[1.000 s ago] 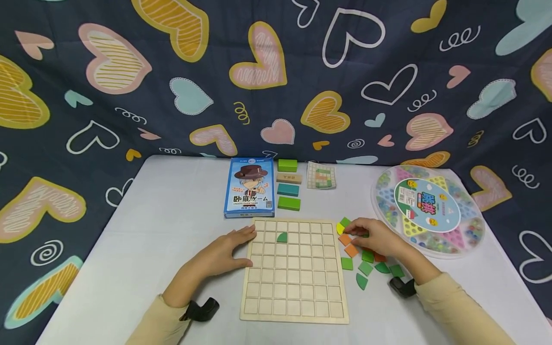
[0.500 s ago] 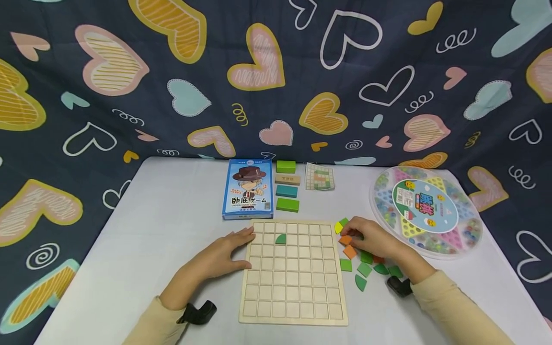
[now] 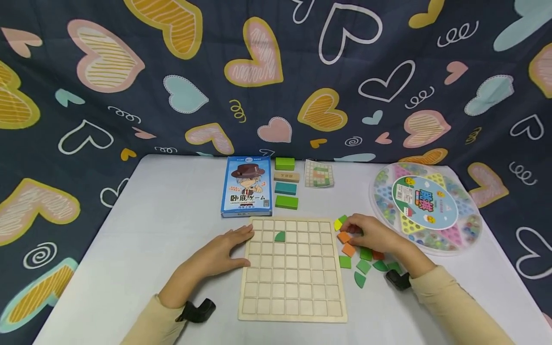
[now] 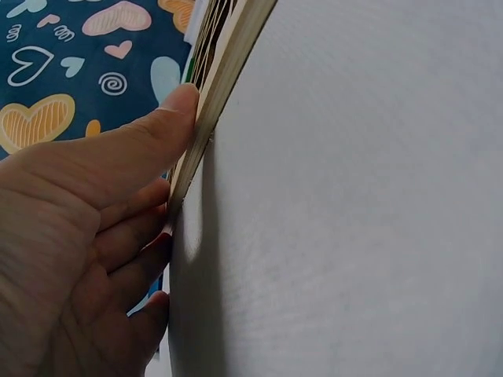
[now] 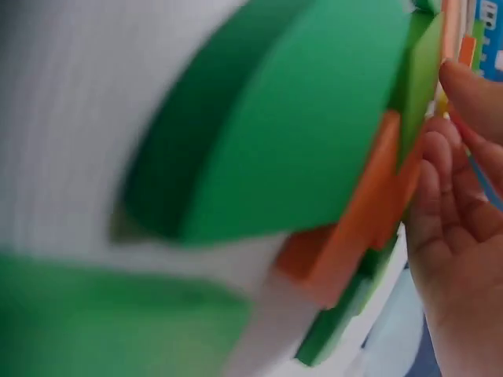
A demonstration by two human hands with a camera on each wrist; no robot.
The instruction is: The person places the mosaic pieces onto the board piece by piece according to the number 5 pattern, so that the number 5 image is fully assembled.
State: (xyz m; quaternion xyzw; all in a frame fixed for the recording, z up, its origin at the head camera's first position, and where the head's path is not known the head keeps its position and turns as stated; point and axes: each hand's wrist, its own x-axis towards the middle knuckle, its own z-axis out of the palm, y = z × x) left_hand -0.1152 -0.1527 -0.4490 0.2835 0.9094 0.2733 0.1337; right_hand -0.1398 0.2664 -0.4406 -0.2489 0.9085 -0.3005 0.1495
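A wooden grid board (image 3: 293, 275) lies flat on the white table, with one green quarter-circle tile (image 3: 280, 236) in a cell of its second row. My left hand (image 3: 217, 251) rests along the board's left edge, fingers straight and thumb spread; the left wrist view shows the thumb touching the rim. To the right of the board, my right hand (image 3: 371, 235) is bent over loose tiles, its fingertips by an orange tile (image 3: 343, 237) and a yellow-green tile (image 3: 338, 224). Whether it pinches one is unclear. A second orange tile (image 3: 349, 249) lies just below.
Several green tiles (image 3: 363, 266) and a dark green quarter-circle (image 3: 360, 279) lie nearer the person. Behind the board stand a blue game box (image 3: 247, 187), several coloured blocks (image 3: 286, 201) and a pattern card (image 3: 319, 174). A round marble-game case (image 3: 425, 203) sits at the right.
The view shifts slightly. My right hand stays over the tiles with small finger movements, and the orange tile by its fingertips turns a little. My left hand holds its place at the board's edge.
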